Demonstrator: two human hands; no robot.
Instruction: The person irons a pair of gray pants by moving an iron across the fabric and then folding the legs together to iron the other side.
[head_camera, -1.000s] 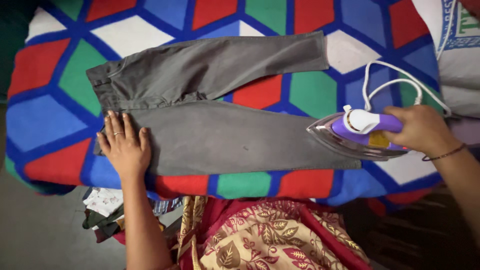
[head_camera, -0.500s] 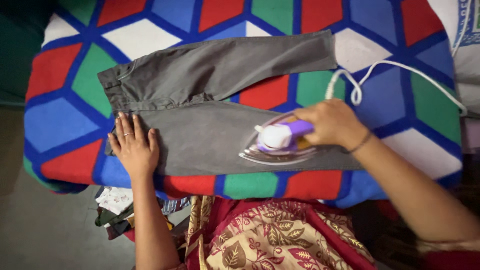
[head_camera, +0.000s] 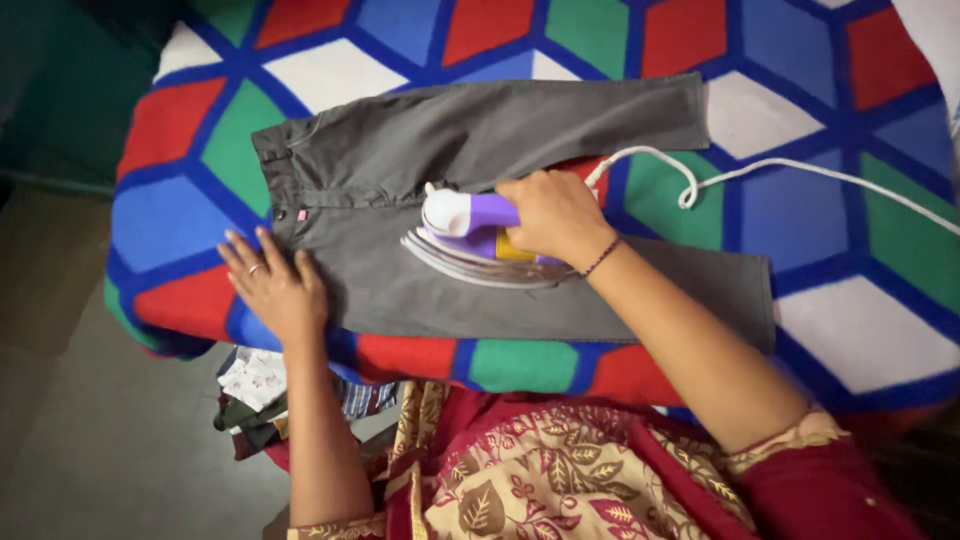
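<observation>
My right hand (head_camera: 553, 213) grips the handle of one purple-and-white iron (head_camera: 478, 238), its soleplate flat on the near leg of one pair of grey trousers (head_camera: 480, 140), spread across the patchwork-covered board (head_camera: 850, 330). My left hand (head_camera: 272, 286) lies open, fingers spread, pinning the waistband end near the board's left edge, partly off the cloth. One white cord (head_camera: 760, 172) trails toward the right edge. Bare cover lies open right of the trouser hems. Half a second ago the iron sat farther right; it has slid toward the waistband.
</observation>
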